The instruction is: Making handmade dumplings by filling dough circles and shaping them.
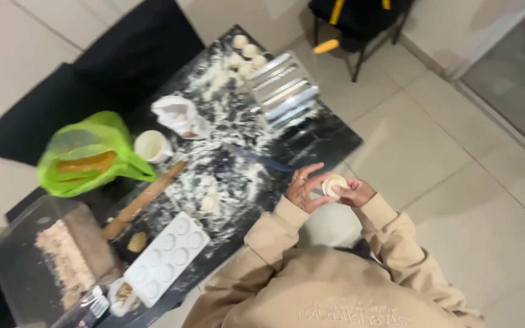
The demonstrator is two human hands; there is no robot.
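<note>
Floured table (311, 143) crowded — metal press (287, 91), rolling pin (144, 199), white mould tray (168, 255); open floor (457, 182) right.

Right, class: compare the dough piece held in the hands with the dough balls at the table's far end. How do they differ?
The held dough piece is one flattened round disc; the dough balls are several plump lumps. The disc is lifted off the table between the left hand and right hand; the balls rest on the floured black table. Both are pale dough.
</note>
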